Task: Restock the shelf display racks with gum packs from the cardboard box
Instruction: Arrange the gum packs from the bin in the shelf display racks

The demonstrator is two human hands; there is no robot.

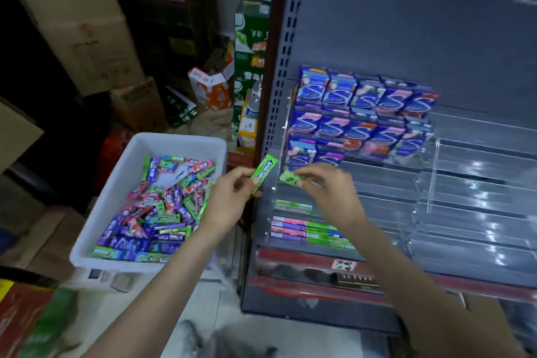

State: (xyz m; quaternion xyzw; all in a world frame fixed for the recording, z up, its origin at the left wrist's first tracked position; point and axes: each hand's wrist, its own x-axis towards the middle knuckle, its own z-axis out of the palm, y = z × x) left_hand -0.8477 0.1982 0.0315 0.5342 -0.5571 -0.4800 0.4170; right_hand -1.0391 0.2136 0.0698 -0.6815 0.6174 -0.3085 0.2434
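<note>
Left hand pinches a green gum pack near its lower end; pack is tilted, top end leaning up and right, held in the air just left of the rack edge. Right hand pinches a second green pack at fingertip level, right next to the first pack's lower half; motion blur there, so it's hard to tell if the two packs touch.

Directly below the right hand's grip: clear acrylic display rack, stepped tiers. One green pack lies flat on the tier just under the fingers; below that, a row of pink, purple and green packs lying lengthwise. Above and right of the grip: three tiers of blue upright packs standing face out. Tiers to the right of the grip are bare acrylic.

Left of and below the left hand's grip: white plastic bin, holding a loose pile of mixed gum packs, green, purple, red. Cardboard boxes stacked behind the bin.
</note>
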